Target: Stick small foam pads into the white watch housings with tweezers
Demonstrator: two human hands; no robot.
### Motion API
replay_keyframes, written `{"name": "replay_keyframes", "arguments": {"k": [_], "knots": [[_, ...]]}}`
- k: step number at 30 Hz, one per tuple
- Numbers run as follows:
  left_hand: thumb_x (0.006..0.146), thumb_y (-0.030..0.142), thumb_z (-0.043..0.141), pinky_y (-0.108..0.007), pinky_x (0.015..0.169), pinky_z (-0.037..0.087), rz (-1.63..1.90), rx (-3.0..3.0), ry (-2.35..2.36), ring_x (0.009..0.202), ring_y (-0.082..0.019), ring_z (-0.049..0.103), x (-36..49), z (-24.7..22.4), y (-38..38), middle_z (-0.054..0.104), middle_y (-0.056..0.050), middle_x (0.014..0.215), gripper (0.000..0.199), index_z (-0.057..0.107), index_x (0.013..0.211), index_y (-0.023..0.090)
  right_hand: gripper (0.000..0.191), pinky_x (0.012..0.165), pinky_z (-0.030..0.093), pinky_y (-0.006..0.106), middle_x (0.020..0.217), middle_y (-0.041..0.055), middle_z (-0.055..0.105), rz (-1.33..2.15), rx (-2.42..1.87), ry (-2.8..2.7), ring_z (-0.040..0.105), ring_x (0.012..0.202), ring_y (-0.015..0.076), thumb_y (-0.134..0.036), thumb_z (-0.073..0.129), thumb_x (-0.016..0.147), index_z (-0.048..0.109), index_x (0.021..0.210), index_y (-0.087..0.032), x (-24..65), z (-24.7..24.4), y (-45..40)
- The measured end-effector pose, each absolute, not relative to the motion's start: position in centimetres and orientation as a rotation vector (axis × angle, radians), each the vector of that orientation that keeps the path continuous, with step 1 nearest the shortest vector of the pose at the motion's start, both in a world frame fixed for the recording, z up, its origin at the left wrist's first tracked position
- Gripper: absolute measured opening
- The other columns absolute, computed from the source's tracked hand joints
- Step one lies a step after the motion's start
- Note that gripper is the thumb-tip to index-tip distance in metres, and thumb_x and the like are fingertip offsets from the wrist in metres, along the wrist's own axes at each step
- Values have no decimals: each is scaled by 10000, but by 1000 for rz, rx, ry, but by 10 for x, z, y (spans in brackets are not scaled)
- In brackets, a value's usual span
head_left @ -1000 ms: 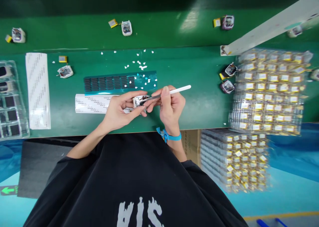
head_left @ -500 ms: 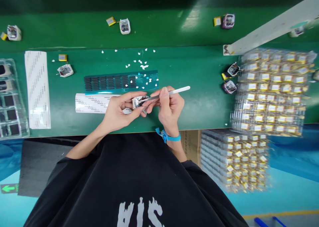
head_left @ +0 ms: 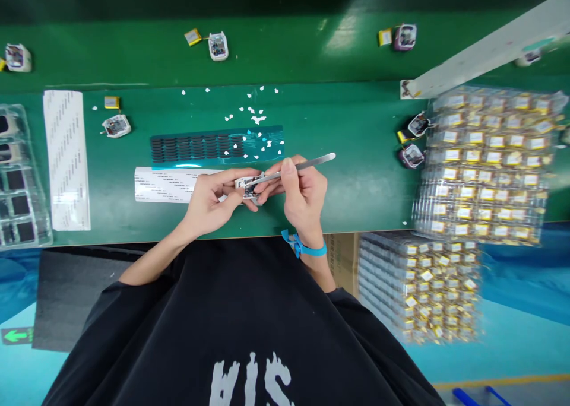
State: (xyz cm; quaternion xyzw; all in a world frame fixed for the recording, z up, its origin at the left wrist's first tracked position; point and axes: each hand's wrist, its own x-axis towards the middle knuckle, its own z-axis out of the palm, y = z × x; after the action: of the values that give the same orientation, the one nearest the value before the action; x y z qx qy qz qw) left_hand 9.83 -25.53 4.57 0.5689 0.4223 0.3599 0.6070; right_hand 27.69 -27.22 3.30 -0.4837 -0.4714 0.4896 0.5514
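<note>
Between the fingers of my left hand [head_left: 212, 201] is a small white device housing [head_left: 247, 186] with its circuit board facing up. My right hand [head_left: 305, 195] is closed around metal tweezers [head_left: 315, 161], whose tips reach into the housing. Some right fingertips rest beside the housing's right side. Behind my hands lies a teal strip [head_left: 196, 147] with rows of black pads and scattered white pieces. A white printed sheet [head_left: 161, 185] extends out from beneath my left hand.
Stacked clear trays of yellow batteries [head_left: 494, 156] stand at the right. At the left are a printed white strip [head_left: 66, 156] and a clear tray [head_left: 20, 180]. Open devices with batteries [head_left: 218, 46] sit along the back; a pale beam [head_left: 481, 50] slants at upper right.
The housing has tilted flatter, and my left fingers have shifted on it. The tweezers have turned slightly, their rear end moving a little left. Devices at the back have shifted slightly left.
</note>
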Motion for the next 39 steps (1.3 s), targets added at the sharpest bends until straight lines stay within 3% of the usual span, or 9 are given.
{"name": "replay_keyframes", "arguments": {"k": [5,7,10,14,18,25,30,34,39], "knots": [[988,400,710,-323,638,622,791,1391,1018,601,-209,771,89,47,-256,770,-15,668,319,788,1218,193,354,541,629,263,760,-25,785,953,-1097,-1139,750,585,135,-538,549,1089,754,959,-279,297,47,-270],[997,443,709,-317,630,600,797,1415,1050,636,-205,764,82,50,-251,795,-31,755,332,770,1225,211,275,632,654,293,880,-12,818,873,-1101,-1232,786,702,151,-486,597,1079,785,1027,-292,307,53,-259],[1023,465,667,-358,758,611,831,1522,1127,770,-220,772,72,47,-236,818,-73,976,278,738,1127,217,291,756,651,322,993,9,829,891,-1116,-1552,797,853,171,-455,594,1081,815,1026,-274,318,51,-228],[1042,419,588,-461,1000,524,831,1980,1301,992,-291,723,64,28,-205,778,-104,1038,216,677,1041,222,366,906,608,364,1062,20,836,925,-1087,-1899,785,1000,201,-478,564,1084,827,981,-246,320,25,-181],[1054,347,475,-490,1013,488,682,2234,1227,1078,-321,688,61,7,-187,758,-140,1126,258,676,1114,198,371,1014,566,404,1122,31,851,885,-1065,-2004,778,1084,216,-450,557,1088,839,963,-244,319,2,-158],[1031,271,478,-561,1107,441,665,2392,1112,1219,-344,667,62,-7,-189,782,-137,1175,309,703,1237,221,262,975,605,392,1121,20,855,702,-1007,-2093,777,1082,212,-382,600,1080,838,1112,-277,320,-9,-165],[990,277,527,-618,1155,419,617,2352,1134,1236,-355,654,66,-10,-186,793,-132,1193,223,709,1115,249,300,864,637,344,1220,7,830,433,-1056,-2176,751,1116,201,-258,545,1085,802,1225,-323,323,-18,-165],[971,292,582,-639,1269,337,657,2260,1052,1211,-315,676,70,7,-195,805,-76,1233,113,692,983,264,308,903,659,387,1283,-30,814,322,-1093,-2009,737,1127,210,-285,550,1089,764,1294,-369,333,-15,-160],[1035,516,583,-497,1078,558,1103,1540,1229,1045,-262,744,78,31,-192,793,-84,1120,254,662,1094,282,269,924,667,399,1310,-45,809,375,-1045,-1984,739,1106,208,-347,594,1081,766,1283,-392,332,-8,-172]]}}
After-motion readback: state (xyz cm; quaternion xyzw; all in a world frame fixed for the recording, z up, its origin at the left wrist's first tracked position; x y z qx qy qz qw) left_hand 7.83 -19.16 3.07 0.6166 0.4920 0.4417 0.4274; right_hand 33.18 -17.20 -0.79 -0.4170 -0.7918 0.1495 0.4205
